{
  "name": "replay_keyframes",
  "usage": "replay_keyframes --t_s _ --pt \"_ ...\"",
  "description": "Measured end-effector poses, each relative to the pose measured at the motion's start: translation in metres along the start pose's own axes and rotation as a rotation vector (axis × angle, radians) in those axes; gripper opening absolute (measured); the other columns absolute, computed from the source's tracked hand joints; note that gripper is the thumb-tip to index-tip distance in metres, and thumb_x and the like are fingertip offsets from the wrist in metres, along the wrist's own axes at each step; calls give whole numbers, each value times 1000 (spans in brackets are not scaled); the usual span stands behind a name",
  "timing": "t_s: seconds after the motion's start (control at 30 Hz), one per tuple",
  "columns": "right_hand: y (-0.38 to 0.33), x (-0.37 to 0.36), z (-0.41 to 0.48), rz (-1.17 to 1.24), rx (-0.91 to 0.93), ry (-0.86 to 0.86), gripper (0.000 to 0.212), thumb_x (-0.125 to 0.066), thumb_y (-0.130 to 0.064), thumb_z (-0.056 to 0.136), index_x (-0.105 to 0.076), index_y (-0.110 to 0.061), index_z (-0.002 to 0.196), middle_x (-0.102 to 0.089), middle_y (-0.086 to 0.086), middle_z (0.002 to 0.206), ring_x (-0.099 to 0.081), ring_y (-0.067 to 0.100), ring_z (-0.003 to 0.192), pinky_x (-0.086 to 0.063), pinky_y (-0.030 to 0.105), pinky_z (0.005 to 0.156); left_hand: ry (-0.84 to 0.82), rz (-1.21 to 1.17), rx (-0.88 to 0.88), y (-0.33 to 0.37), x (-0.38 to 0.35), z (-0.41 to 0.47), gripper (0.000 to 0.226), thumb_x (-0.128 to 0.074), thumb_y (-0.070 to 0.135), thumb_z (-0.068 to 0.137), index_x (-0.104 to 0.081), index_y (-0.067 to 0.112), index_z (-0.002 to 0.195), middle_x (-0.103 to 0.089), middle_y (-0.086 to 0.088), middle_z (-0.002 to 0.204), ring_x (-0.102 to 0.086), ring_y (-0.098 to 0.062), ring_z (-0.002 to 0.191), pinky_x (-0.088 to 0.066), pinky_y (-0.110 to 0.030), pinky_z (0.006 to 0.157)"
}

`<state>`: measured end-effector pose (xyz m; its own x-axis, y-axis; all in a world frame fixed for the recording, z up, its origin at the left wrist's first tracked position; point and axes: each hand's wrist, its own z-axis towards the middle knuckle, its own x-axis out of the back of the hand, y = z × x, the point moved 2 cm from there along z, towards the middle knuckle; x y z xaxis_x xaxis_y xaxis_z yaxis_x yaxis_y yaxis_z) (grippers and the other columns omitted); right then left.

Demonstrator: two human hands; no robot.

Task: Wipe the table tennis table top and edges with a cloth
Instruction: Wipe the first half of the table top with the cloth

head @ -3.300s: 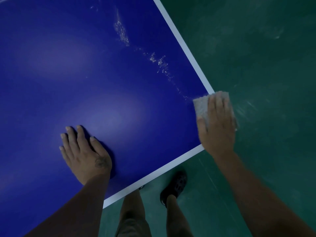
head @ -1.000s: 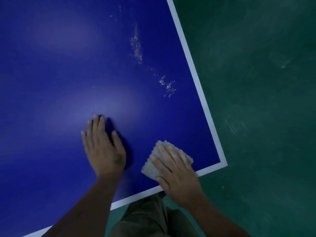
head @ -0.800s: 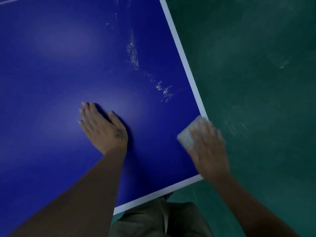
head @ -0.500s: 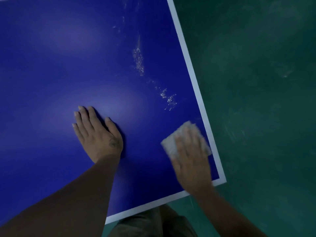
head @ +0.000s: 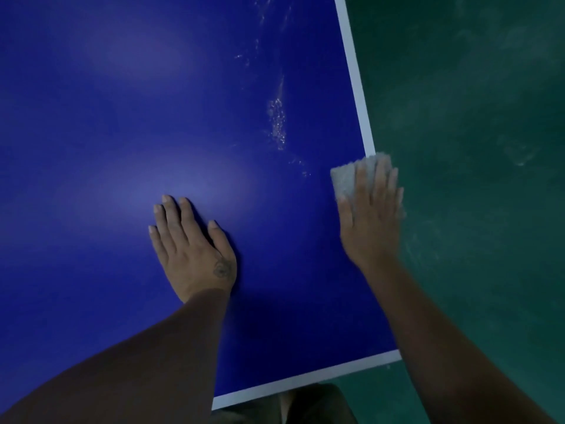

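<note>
Since half a second ago, the cloth (head: 347,179) has slid from the blue field out to the side edge, while the left hand (head: 191,249) has stayed planted.

Head view: the right hand (head: 371,221), at 3 o'clock, presses flat on the grey cloth with straight, released fingers, grasping nothing. The cloth lies over the white line (head: 356,75) and overhangs the edge of the table (head: 91,117). The left hand rests palm down on the blue top at 8 o'clock, fingers straight and slightly spread. A streak of droplets (head: 276,123) glistens at 12 o'clock, just beyond the cloth. Green floor (head: 474,148) fills the right side. The table's corner sits at 5 o'clock.
</note>
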<state>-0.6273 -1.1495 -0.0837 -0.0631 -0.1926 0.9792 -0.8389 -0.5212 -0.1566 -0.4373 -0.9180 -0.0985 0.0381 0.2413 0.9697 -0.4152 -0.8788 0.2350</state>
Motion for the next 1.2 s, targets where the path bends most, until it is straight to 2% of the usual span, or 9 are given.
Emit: replay_keyframes --t_s 0.2,0.27,0.37,0.43,0.63,0.73,0.87,0.97,1.2 --pt "-17 -19 -60 -96 470 -70 65 -20 -48 116 -10 -21 174 1 11 181 -2 34 168 -8 57 135 -25 -12 18 0 -1 0 66 -36 39 112 -27 7 169 -18 -11 180 -7 -25 169 -4 -48 137" --pt "-6 -12 -17 -137 350 1 64 -15 -46 116 -5 -19 174 2 14 181 -1 35 167 -12 59 134 -19 -13 19 1 0 1 66 -37 38 112 -28 7 169 -19 -11 180 -8 -26 169 -4 -48 137" --pt "-3 -1 21 16 -68 30 68 -19 -52 116 3 -22 173 4 12 181 0 36 167 -15 64 132 -29 -27 20 2 2 1 66 -36 38 112 -28 6 169 -20 -12 180 -10 -28 168 -6 -49 137" --pt "-20 -2 5 37 -120 66 70 -15 -54 115 5 -21 173 4 11 181 1 34 167 -15 63 132 -51 -30 25 3 4 1 66 -34 39 112 -27 6 170 -18 -12 180 -9 -28 169 -7 -50 137" --pt "-73 -31 -92 12 414 -89 70 -29 -52 115 -11 -18 173 -4 6 182 -6 30 168 -7 56 135 -62 -50 35 2 8 3 64 -34 36 113 -27 7 170 -17 -11 181 -9 -27 169 -7 -50 137" --pt "-70 -31 -54 -32 644 -94 74 -36 -51 113 -12 -15 173 -7 7 181 -10 30 168 -10 55 135 -66 -54 32 2 8 2 64 -33 36 113 -27 7 170 -17 -11 181 -8 -27 169 -7 -50 137" --pt "-33 -5 69 -68 287 63 67 -30 -47 116 -13 -14 172 -14 13 179 -20 36 164 -25 63 129 -63 -45 39 2 6 3 64 -34 36 113 -28 7 170 -17 -10 181 -7 -27 169 -6 -50 137" --pt "-19 9 91 64 52 22 70 -26 -50 113 -5 -21 173 -1 5 182 -3 35 167 -16 66 131 -46 -39 36 2 6 2 63 -36 35 113 -29 7 169 -18 -10 180 -9 -27 169 -8 -50 137" --pt "-20 -7 27 -143 550 -41 71 -28 -49 114 -11 -15 173 -4 7 182 -4 31 168 -11 58 134 -23 -40 36 0 5 2 63 -38 36 113 -31 8 169 -20 -8 180 -9 -25 169 -8 -49 137"
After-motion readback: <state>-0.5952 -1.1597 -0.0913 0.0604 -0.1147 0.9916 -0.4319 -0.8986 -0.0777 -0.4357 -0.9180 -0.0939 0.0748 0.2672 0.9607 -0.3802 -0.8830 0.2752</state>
